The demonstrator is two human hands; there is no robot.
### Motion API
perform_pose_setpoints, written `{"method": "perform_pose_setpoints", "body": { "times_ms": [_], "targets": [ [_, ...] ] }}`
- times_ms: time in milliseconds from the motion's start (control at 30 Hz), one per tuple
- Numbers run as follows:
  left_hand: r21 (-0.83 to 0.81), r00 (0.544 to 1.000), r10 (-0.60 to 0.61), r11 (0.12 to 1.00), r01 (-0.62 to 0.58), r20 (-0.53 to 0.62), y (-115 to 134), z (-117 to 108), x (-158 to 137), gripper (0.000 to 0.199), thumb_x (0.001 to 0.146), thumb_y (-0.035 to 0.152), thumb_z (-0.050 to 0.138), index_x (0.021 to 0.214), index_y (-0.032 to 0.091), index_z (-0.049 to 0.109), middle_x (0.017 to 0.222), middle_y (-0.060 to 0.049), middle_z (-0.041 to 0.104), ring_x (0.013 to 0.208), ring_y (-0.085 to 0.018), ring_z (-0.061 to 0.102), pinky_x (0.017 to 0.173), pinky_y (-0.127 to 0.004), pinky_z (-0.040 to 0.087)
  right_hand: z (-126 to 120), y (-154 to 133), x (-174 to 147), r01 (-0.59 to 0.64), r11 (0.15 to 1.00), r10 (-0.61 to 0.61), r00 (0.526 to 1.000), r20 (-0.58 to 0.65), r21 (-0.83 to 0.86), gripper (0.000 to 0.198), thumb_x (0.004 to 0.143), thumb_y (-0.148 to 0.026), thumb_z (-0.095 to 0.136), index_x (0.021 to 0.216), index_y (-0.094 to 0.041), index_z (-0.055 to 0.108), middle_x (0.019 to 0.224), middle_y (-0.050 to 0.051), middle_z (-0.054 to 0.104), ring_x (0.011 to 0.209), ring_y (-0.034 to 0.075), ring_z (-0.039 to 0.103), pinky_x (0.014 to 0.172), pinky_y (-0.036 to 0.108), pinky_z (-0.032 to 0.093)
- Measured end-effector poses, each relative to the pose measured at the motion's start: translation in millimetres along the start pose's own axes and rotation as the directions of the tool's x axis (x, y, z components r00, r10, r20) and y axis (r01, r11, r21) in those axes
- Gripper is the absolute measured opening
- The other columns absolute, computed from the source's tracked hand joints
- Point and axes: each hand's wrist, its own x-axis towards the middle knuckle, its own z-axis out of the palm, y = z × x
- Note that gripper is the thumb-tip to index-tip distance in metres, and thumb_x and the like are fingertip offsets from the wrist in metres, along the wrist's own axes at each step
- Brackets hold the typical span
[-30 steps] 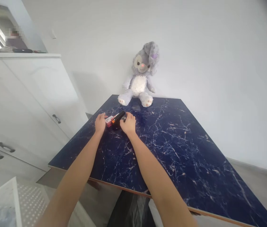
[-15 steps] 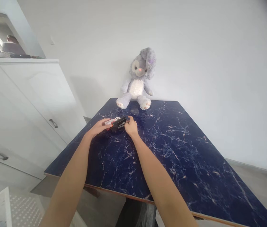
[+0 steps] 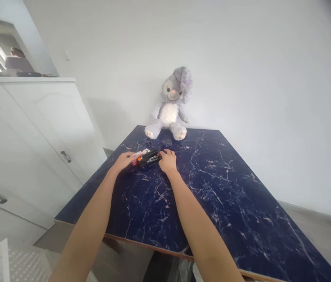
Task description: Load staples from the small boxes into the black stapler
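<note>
A black stapler (image 3: 150, 157) with an orange part at its left end lies on the dark blue marbled table (image 3: 212, 188). Close against its left side is a small red-and-white box (image 3: 139, 154). My left hand (image 3: 123, 161) has its fingers closed over the left part of the box, partly covering it. At the stapler's right end, the curled fingers of my right hand (image 3: 168, 161) grip it, and the fingertips are partly hidden.
A grey plush rabbit (image 3: 169, 109) sits at the table's far edge against the white wall. White cabinets (image 3: 36, 129) with dark handles stand to the left. A white perforated item (image 3: 21, 262) shows at the lower left.
My left fingers have drawn back from the stapler, so its orange part shows now. My right hand has shifted slightly right, and its raised index finger has come down. The view has tilted a little.
</note>
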Motion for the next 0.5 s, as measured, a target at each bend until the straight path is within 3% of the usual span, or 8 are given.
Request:
{"method": "perform_pose_setpoints", "body": {
  "times_ms": [67, 167, 267, 333, 433, 500],
  "targets": [
    [0.067, 0.994, 0.046, 0.997, -0.040, -0.094, 0.1, 3.1, -1.0, 0.036, 0.073, 0.052, 0.071, 0.091, 0.021, 0.079, 0.101, -0.007, 0.076, 0.097, -0.029, 0.067, 0.090, -0.036, 0.048, -1.0, -2.9, -4.0, 0.037, 0.998, -0.038, 0.999, -0.022, -0.060, 0.032, 0.083, -0.012, 0.050, 0.103, -0.024, 0.072, 0.132, 0.009, 0.057, 0.120, 0.032, 0.044, 0.097, 0.044, 0.037],
    [0.082, 0.964, 0.085, 0.994, -0.066, -0.253, -1.2, 7.4, -5.0, 0.034, 0.079, 0.046, 0.066, 0.099, 0.021, 0.077, 0.106, -0.008, 0.074, 0.098, -0.028, 0.066, 0.092, -0.036, 0.047, -5.7, -2.7, -7.1, 0.064, 0.993, -0.072, 0.995, -0.073, -0.102, 0.035, 0.085, -0.013, 0.048, 0.112, -0.022, 0.068, 0.128, 0.012, 0.059, 0.115, 0.032, 0.046, 0.096, 0.043, 0.037],
    [0.016, 0.880, 0.027, 1.000, -0.022, -0.475, -1.0, 10.7, -5.7, 0.037, 0.085, 0.041, 0.059, 0.111, 0.019, 0.072, 0.098, -0.009, 0.073, 0.086, -0.023, 0.068, 0.084, -0.035, 0.050, -9.4, 1.6, -5.3, -0.031, 0.996, 0.020, 0.992, -0.127, -0.081, 0.036, 0.090, -0.016, 0.047, 0.122, -0.018, 0.062, 0.121, 0.014, 0.063, 0.110, 0.030, 0.051, 0.095, 0.040, 0.038],
    [-0.105, 0.831, -0.059, 0.995, 0.002, -0.553, 1.9, 13.2, -2.4, 0.039, 0.086, 0.039, 0.056, 0.116, 0.018, 0.069, 0.085, -0.007, 0.071, 0.070, -0.020, 0.067, 0.072, -0.032, 0.053, -9.6, 6.3, -1.6, -0.112, 0.993, 0.108, 0.988, -0.107, -0.032, 0.030, 0.093, -0.021, 0.047, 0.118, -0.018, 0.062, 0.112, 0.012, 0.067, 0.103, 0.027, 0.056, 0.091, 0.037, 0.041],
    [-0.399, 0.834, -0.190, 0.916, -0.039, -0.518, 11.3, 17.9, 4.6, 0.039, 0.084, 0.034, 0.056, 0.118, 0.017, 0.067, 0.081, -0.006, 0.069, 0.056, -0.015, 0.062, 0.057, -0.027, 0.051, -7.1, 13.7, 4.9, -0.202, 0.979, 0.203, 0.979, -0.025, 0.040, 0.021, 0.094, -0.028, 0.050, 0.107, -0.021, 0.065, 0.098, 0.007, 0.071, 0.093, 0.023, 0.063, 0.084, 0.032, 0.044],
    [-0.618, 0.867, -0.238, 0.780, -0.097, -0.437, 19.5, 20.6, 6.9, 0.038, 0.083, 0.027, 0.054, 0.118, 0.017, 0.066, 0.089, -0.006, 0.070, 0.059, -0.014, 0.064, 0.060, -0.026, 0.053, -4.7, 17.0, 7.4, -0.215, 0.973, 0.217, 0.976, -0.006, 0.085, 0.019, 0.093, -0.029, 0.053, 0.106, -0.023, 0.065, 0.097, 0.005, 0.071, 0.091, 0.021, 0.064, 0.084, 0.030, 0.045]
  ]
}}
